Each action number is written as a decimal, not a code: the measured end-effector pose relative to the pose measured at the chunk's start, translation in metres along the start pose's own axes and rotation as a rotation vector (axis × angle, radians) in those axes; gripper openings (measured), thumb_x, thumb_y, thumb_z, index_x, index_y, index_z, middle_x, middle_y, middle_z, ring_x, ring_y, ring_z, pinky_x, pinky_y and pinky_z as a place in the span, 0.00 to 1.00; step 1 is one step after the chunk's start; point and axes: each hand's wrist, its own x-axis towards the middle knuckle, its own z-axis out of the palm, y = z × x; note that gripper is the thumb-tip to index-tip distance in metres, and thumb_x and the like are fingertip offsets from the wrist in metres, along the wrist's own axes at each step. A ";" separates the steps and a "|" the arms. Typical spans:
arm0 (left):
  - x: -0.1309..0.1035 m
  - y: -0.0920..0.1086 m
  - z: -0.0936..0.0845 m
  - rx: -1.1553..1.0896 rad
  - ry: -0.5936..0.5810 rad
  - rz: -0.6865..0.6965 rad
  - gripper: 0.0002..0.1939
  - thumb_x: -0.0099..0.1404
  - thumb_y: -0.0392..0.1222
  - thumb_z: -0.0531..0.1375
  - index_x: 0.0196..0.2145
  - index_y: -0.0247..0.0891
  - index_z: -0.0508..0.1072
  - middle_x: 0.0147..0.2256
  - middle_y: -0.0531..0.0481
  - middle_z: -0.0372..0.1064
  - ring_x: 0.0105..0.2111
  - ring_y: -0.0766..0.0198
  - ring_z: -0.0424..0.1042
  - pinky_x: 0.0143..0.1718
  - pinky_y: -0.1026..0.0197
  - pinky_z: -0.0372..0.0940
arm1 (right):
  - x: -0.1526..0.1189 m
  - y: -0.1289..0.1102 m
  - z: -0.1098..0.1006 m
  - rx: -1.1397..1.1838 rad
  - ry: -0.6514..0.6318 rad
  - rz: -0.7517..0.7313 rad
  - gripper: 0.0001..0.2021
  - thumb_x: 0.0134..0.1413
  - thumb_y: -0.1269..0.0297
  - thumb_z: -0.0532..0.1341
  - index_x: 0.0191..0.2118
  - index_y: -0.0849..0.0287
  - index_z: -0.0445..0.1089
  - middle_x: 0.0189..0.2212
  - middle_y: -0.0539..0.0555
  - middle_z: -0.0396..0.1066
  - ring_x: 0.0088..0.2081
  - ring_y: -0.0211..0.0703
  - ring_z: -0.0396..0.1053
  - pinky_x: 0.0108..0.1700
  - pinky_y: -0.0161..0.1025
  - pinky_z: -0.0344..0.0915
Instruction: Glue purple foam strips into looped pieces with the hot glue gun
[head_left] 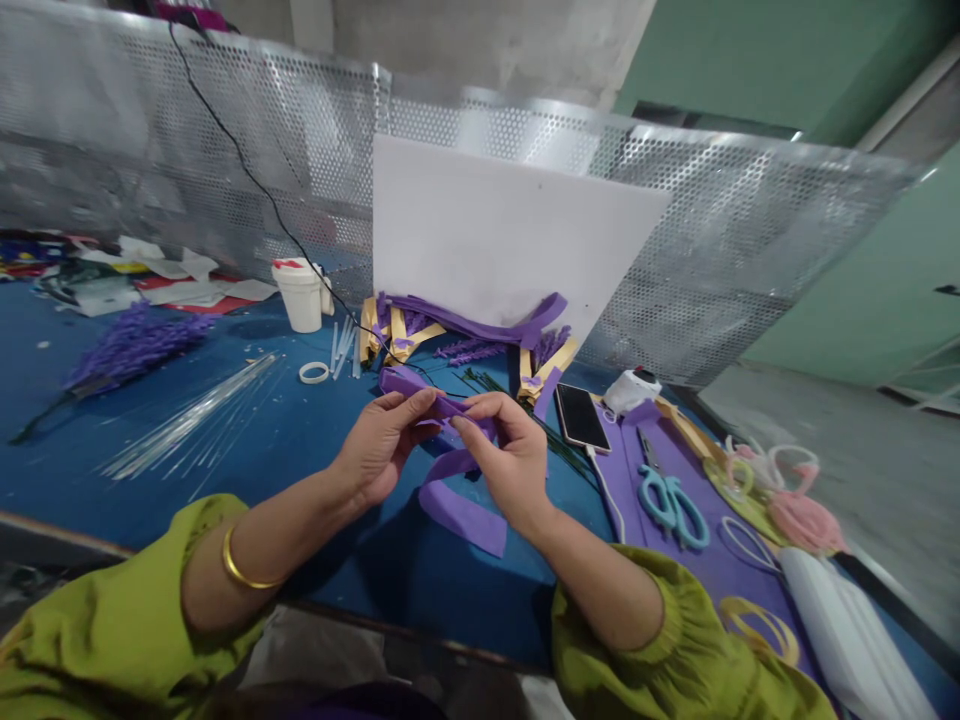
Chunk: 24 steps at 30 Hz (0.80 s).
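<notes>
Between both hands, above the middle of the blue table, is a purple ribbon (463, 508) that looks like felt or crepe strip. My left hand (384, 445) pinches it between thumb and fingers. My right hand (506, 455) grips the same strip just to the right, thumb on top. One end loops down under the hands and curls toward the table's front; another folded part shows behind the fingers. Just beyond the hands are small bouquets of purple flowers in tan paper (534, 380), more long purple strips (480, 325) and thin green stems (559, 440).
On the right lie a phone (583, 417) with a white cable, teal scissors (673, 500), purple sheets and a white roll (847, 630). On the left are a purple flower bunch (135, 350), clear thin sticks (195, 425), a tape roll (313, 373) and a white cup (301, 297). A white board (510, 235) stands behind.
</notes>
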 end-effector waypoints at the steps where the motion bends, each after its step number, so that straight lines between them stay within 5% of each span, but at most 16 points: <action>1: 0.000 0.000 0.000 0.013 -0.016 -0.006 0.16 0.43 0.43 0.78 0.29 0.34 0.82 0.28 0.49 0.78 0.30 0.67 0.74 0.33 0.66 0.69 | 0.000 0.000 0.000 -0.001 -0.002 -0.002 0.06 0.52 0.66 0.68 0.28 0.55 0.70 0.30 0.50 0.74 0.36 0.42 0.71 0.41 0.40 0.68; 13: -0.001 -0.002 -0.002 0.086 -0.035 0.032 0.13 0.46 0.42 0.77 0.28 0.34 0.82 0.29 0.48 0.78 0.30 0.66 0.74 0.34 0.65 0.68 | -0.002 0.001 0.001 -0.004 0.007 0.016 0.07 0.53 0.65 0.68 0.27 0.56 0.70 0.29 0.50 0.73 0.34 0.41 0.71 0.40 0.40 0.67; 24: 0.008 0.010 -0.005 0.003 0.083 0.112 0.13 0.47 0.41 0.76 0.30 0.34 0.82 0.29 0.50 0.77 0.28 0.68 0.73 0.31 0.67 0.68 | 0.003 0.004 -0.005 -0.002 0.064 -0.002 0.07 0.52 0.65 0.68 0.26 0.56 0.70 0.28 0.50 0.73 0.33 0.41 0.70 0.38 0.40 0.66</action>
